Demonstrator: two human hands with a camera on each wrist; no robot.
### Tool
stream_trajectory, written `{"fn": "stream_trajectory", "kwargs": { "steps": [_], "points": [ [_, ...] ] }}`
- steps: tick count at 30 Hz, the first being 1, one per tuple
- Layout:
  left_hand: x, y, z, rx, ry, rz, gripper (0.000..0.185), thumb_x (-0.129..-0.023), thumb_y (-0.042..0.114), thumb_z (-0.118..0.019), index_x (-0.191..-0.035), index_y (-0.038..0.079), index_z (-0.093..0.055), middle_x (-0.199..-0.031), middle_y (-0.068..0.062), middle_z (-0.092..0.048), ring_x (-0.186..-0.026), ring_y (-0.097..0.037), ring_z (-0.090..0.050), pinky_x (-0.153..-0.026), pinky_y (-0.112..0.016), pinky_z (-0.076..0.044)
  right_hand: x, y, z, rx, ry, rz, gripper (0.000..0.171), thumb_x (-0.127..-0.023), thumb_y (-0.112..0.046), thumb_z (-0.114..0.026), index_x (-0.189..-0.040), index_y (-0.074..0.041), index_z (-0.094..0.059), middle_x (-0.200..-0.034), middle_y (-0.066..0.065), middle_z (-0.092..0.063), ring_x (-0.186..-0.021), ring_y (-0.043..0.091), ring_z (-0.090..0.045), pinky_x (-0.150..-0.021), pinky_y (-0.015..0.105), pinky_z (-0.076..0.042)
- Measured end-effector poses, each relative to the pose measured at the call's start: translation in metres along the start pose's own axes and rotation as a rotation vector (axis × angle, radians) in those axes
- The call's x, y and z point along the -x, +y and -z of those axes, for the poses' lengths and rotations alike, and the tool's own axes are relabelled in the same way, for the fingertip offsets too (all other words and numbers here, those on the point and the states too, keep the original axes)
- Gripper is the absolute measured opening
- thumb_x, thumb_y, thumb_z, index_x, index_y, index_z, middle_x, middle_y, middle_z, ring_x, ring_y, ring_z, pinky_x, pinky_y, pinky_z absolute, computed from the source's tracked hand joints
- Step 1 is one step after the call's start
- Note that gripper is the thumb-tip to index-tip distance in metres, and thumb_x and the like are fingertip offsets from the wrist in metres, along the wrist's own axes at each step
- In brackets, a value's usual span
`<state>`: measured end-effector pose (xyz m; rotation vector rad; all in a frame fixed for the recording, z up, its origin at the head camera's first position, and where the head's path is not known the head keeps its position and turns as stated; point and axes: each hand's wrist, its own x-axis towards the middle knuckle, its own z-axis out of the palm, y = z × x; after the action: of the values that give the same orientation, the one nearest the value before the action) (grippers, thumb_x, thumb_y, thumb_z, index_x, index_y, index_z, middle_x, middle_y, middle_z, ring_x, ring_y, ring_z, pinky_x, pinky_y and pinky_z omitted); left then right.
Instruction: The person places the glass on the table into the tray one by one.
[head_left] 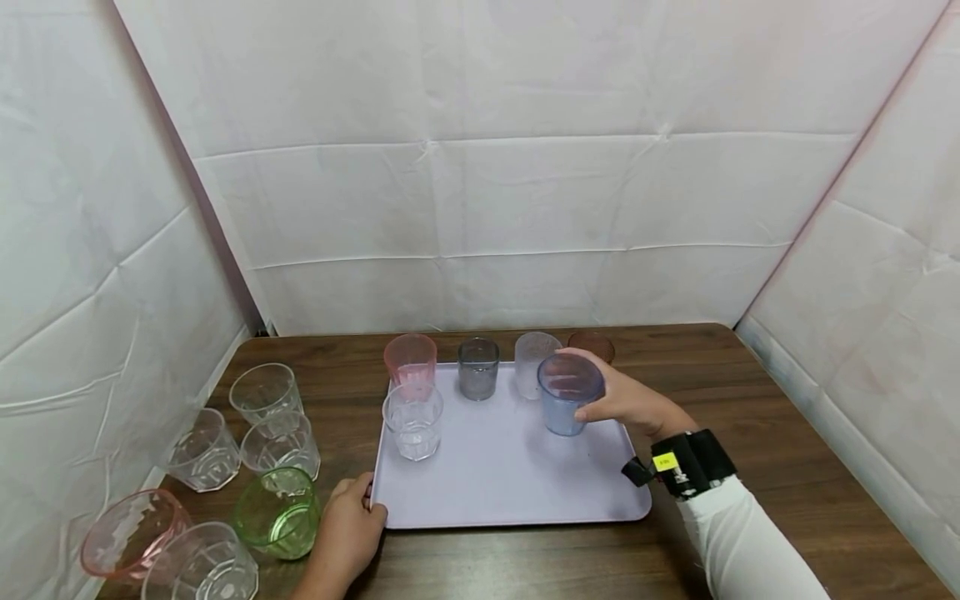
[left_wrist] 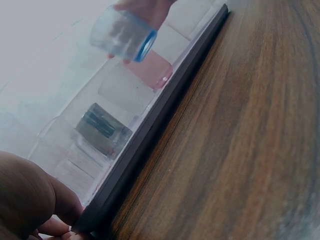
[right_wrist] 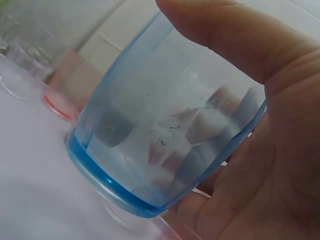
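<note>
- encircling a translucent blue round tumbler (head_left: 562, 412), the right hand (head_left: 621, 395) holds it above the pale rectangular tray (head_left: 510, 498)
- the left hand (head_left: 351, 523) pinches the tray's corner; tugging could topple the frosted colourless glass (head_left: 528, 367)

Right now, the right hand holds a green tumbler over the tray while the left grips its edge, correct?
Wrong colour: the head view shows the right hand holding a blue tumbler over the tray; the left hand grips its edge.
</note>
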<state>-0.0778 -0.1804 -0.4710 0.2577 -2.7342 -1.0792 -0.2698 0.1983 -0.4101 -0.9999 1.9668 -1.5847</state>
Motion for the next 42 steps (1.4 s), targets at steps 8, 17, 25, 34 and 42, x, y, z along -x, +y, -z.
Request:
{"fn": "stream_trajectory", "kwargs": {
  "steps": [8,17,25,34,42],
  "points": [
    [0.001,0.002,-0.001,0.012,0.011,-0.010,0.036,-0.079,-0.001,-0.062,-0.114,-0.008,-0.068,-0.089,-0.009,-0.058,-0.078,-0.017,-0.054,-0.067,-0.032,-0.047,-0.035,0.007,-0.036,-0.065,-0.052,-0.019,0.100,-0.076,-0.026,-0.090,-0.155,-0.011,-0.031,-0.153,0.018,-0.044,-0.139,0.042,-0.041,-0.111,0.048,-0.038],
    [0.000,0.002,-0.001,0.006,0.010,-0.011,0.036,-0.079,-0.001,-0.062,-0.114,-0.009,-0.068,-0.089,-0.009,-0.059,-0.079,-0.019,-0.054,-0.068,-0.034,-0.047,-0.063,0.025,-0.063,-0.115,-0.079,-0.047,0.104,-0.072,-0.020,-0.092,-0.155,-0.014,-0.029,-0.151,0.018,-0.045,-0.139,0.038,-0.041,-0.114,0.044,-0.034],
    [0.001,0.001,-0.002,0.003,0.024,-0.018,0.038,-0.078,-0.002,-0.062,-0.115,-0.009,-0.067,-0.091,-0.010,-0.060,-0.082,-0.021,-0.056,-0.070,-0.036,-0.048,-0.075,0.039,-0.074,-0.063,-0.070,-0.086,0.104,-0.071,-0.019,-0.093,-0.154,-0.021,-0.031,-0.149,0.012,-0.048,-0.135,0.030,-0.045,-0.110,0.040,-0.038],
    [0.001,0.001,-0.001,0.010,0.036,-0.035,0.036,-0.077,-0.002,-0.063,-0.113,-0.009,-0.068,-0.089,-0.010,-0.059,-0.079,-0.020,-0.055,-0.068,-0.035,-0.048,-0.078,0.040,-0.078,-0.049,-0.109,-0.095,0.102,-0.074,-0.021,-0.091,-0.155,-0.019,-0.030,-0.152,0.014,-0.046,-0.138,0.030,-0.044,-0.106,0.035,-0.043],
    [0.001,0.001,0.000,0.010,0.035,-0.021,0.036,-0.078,-0.002,-0.063,-0.113,-0.009,-0.068,-0.091,-0.012,-0.060,-0.080,-0.021,-0.056,-0.069,-0.037,-0.048,-0.072,0.029,-0.078,0.151,-0.087,-0.209,0.091,-0.080,-0.022,-0.087,-0.154,-0.013,-0.035,-0.150,0.006,-0.050,-0.141,0.023,-0.042,-0.117,0.045,-0.031]
  ]
}}
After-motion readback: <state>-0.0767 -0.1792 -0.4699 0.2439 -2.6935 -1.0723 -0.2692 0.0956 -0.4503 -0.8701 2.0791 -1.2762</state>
